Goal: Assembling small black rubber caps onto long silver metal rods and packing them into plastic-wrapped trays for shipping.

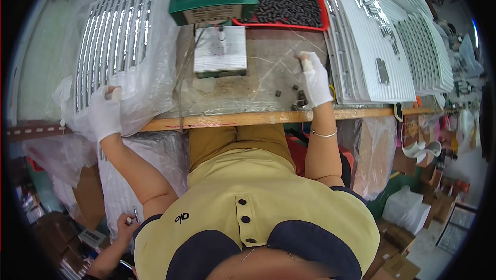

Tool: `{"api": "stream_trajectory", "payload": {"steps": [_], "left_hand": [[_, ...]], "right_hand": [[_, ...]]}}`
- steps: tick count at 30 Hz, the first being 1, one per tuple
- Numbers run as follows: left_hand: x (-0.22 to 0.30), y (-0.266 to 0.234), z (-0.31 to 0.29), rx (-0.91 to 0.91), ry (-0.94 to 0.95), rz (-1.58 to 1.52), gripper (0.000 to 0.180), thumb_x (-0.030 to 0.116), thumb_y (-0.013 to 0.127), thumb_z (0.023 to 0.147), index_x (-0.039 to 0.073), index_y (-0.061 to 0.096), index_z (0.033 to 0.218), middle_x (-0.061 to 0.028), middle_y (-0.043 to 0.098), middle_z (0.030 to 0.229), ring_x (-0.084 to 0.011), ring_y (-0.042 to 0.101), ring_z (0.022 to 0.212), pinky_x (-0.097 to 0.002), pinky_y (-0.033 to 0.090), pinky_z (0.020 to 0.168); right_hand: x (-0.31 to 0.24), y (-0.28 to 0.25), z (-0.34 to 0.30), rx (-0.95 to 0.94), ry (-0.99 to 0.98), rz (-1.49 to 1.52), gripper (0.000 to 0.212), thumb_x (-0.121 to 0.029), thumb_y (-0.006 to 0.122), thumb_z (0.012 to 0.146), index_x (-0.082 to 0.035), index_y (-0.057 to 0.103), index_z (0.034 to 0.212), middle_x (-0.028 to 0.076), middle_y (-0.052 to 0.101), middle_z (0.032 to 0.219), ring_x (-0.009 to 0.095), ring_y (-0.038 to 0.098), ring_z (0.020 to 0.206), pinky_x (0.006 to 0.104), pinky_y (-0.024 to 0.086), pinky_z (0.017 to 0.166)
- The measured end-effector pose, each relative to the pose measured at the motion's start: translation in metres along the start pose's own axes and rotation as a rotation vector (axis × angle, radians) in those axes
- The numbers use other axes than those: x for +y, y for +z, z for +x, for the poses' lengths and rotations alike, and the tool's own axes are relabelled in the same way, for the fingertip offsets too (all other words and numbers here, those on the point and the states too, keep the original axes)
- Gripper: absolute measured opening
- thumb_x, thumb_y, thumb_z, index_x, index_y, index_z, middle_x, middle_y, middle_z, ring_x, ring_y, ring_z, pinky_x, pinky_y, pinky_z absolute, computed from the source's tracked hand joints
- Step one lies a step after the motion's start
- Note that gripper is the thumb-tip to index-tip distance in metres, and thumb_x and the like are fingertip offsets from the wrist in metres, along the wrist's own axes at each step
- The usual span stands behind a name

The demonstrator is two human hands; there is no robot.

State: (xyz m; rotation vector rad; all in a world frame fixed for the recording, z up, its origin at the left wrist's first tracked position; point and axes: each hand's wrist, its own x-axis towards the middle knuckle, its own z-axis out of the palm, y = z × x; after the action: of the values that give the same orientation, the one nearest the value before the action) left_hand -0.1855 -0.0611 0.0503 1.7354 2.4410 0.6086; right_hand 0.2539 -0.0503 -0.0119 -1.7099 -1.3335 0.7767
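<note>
My left hand (106,110), in a white glove with bare fingertips, is at the near end of a row of shiny metal rods (111,32). Its fingers are curled with the thumb against them, and whatever they hold is hidden. Clear plastic wrap (150,91) lies around the rods and beside this hand. My right hand (316,81), gloved the same way, is raised over the right part of the bench with its fingers closed. A small thin tip shows at its fingertips, too small to name. Several small dark cylindrical pieces (298,95) lie beside its wrist.
A green press-like machine (212,6) with a square metal plate (206,60) stands mid-bench. Behind is a red tray (325,19) of dark pieces. White ridged trays (369,68) are stacked right, with metal tubes (367,1) on top. Another person's hand (126,224) shows lower left.
</note>
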Motion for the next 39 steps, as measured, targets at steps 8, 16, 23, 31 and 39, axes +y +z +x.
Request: {"api": "stream_trajectory", "payload": {"steps": [8, 16, 23, 31, 39], "left_hand": [[-0.046, 0.012, 0.013, 0.093, -0.077, 0.042, 0.045, 0.029, 0.067, 0.077, -0.002, 0.061, 0.108, -0.0173, 0.066, 0.096, -0.0258, 0.063, 0.089, -0.0328, 0.046, 0.081], [-0.047, 0.004, 0.026, -0.070, -0.178, 0.088, 0.046, 0.032, 0.067, 0.077, -0.002, 0.061, 0.107, -0.0150, 0.066, 0.092, -0.0227, 0.061, 0.081, -0.0303, 0.046, 0.078], [-0.075, 0.001, 0.019, 0.396, 0.049, -0.380, 0.042, 0.031, 0.067, 0.080, -0.005, 0.060, 0.102, -0.0086, 0.061, 0.086, -0.0165, 0.057, 0.078, -0.0289, 0.044, 0.075], [0.103, 0.016, -0.075, -0.404, 0.176, -0.939, 0.038, 0.001, 0.066, 0.072, 0.000, 0.057, 0.108, -0.0060, 0.058, 0.092, -0.0146, 0.056, 0.082, -0.0263, 0.046, 0.077], [0.149, 0.122, -0.096, -0.784, 0.187, -1.040, 0.025, 0.003, 0.066, 0.077, 0.006, 0.061, 0.102, -0.0058, 0.060, 0.095, -0.0057, 0.056, 0.078, -0.0192, 0.046, 0.063]], "right_hand": [[0.018, -0.056, -0.029, 0.053, 0.260, -0.079, 0.021, -0.016, 0.050, 0.090, -0.003, 0.059, 0.103, 0.011, 0.062, 0.069, 0.018, 0.057, 0.061, 0.0311, 0.044, 0.059], [0.011, -0.058, -0.017, -0.056, 0.105, -0.318, 0.018, -0.019, 0.057, 0.086, -0.009, 0.062, 0.100, 0.014, 0.064, 0.075, 0.026, 0.062, 0.069, 0.0353, 0.047, 0.063], [0.024, -0.068, -0.031, -0.171, -0.137, -0.673, 0.017, -0.026, 0.057, 0.084, -0.011, 0.064, 0.087, 0.016, 0.064, 0.083, 0.035, 0.061, 0.079, 0.0418, 0.048, 0.070], [0.029, -0.064, -0.043, -0.145, 0.181, -0.691, 0.022, -0.029, 0.054, 0.084, -0.011, 0.066, 0.088, 0.014, 0.065, 0.089, 0.034, 0.061, 0.085, 0.0417, 0.048, 0.075], [0.023, -0.046, -0.028, -0.215, 0.122, -0.672, 0.022, -0.027, 0.054, 0.084, -0.011, 0.067, 0.087, 0.014, 0.065, 0.088, 0.033, 0.062, 0.084, 0.0399, 0.048, 0.074]]}}
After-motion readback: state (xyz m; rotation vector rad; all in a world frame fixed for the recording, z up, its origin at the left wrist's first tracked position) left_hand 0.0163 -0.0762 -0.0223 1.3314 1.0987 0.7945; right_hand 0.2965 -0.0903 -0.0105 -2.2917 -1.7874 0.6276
